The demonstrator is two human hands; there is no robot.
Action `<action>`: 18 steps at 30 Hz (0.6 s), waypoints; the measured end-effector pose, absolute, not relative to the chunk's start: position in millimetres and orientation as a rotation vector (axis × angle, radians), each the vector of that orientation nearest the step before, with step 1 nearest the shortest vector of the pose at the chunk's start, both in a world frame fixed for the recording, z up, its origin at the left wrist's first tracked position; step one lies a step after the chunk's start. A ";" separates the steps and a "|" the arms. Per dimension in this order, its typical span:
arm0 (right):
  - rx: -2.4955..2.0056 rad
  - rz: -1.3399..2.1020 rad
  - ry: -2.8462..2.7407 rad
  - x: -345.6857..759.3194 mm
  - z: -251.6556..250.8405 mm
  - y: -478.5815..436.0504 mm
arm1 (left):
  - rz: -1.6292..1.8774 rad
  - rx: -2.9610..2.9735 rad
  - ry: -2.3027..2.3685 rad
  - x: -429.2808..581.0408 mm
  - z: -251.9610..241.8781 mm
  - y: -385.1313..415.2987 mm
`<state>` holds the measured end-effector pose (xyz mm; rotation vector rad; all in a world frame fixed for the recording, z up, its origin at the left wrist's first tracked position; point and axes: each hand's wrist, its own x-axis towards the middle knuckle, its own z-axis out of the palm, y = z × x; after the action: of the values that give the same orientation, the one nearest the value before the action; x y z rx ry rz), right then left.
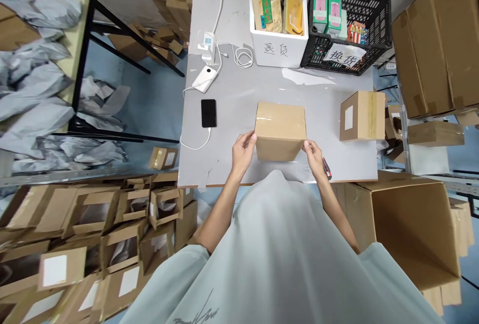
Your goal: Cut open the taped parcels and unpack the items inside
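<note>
A taped brown cardboard box (280,129) stands on the grey table (239,164) in front of me. My left hand (243,150) grips its left near corner with fingers curled on the side. My right hand (315,157) presses on the right near corner and also holds a red and black tool (327,168) against the palm. A second cardboard box (362,115) with a white label stands on the table to the right, apart from both hands.
A black phone (208,112) on a white cable, a white power bank (205,79) and a charger lie at the table's left. A white foam bin (279,47) and a black crate (348,25) stand at the back. A large open carton (415,224) sits at right; many boxes are piled at lower left.
</note>
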<state>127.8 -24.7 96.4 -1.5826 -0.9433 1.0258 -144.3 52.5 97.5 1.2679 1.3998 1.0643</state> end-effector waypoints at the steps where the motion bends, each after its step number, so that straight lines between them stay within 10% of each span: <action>1: -1.597 1.056 -0.934 127.5 92.5 -29.5 | 1.031 1.243 1.407 -146.6 94.6 47.7; 18: -1.792 1.300 -0.716 146.4 9.5 -41.6 | 0.881 1.098 1.495 -174.7 47.4 4.3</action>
<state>146.4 -41.6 9.5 -1.7924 -0.7161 1.2997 -174.7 4.3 47.4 1.0985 1.4948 0.8815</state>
